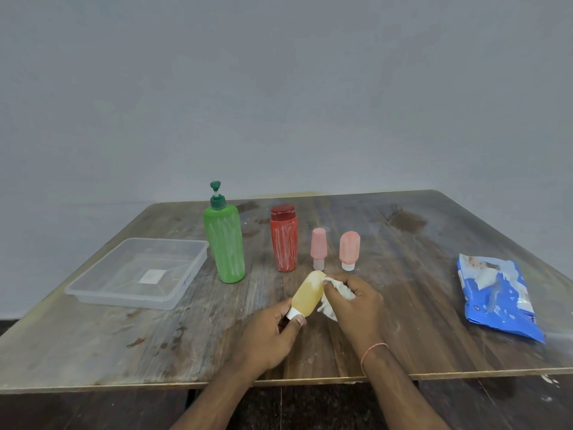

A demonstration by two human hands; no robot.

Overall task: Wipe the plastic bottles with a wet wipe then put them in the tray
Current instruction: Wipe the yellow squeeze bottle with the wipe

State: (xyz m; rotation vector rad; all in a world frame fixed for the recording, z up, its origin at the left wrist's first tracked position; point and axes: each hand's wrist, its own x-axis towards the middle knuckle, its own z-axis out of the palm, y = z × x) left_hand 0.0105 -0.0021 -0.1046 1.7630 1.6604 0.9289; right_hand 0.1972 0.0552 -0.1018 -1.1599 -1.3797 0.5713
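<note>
Left hand (273, 332) pinches the yellow bottle (308, 294) by its cap, body angled away; right hand (353, 301) clutches the wet wipe (333, 297) against its far end.

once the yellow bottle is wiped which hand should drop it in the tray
Left. The left hand already grips the yellow bottle by its cap end, and the tray lies on that side. The right hand is busy holding the wipe and would have to cross over.

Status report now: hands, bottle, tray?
Left hand grips yellow bottle at its cap. Right hand rubs wet wipe on it. Tray holds no bottles, path open.
</note>
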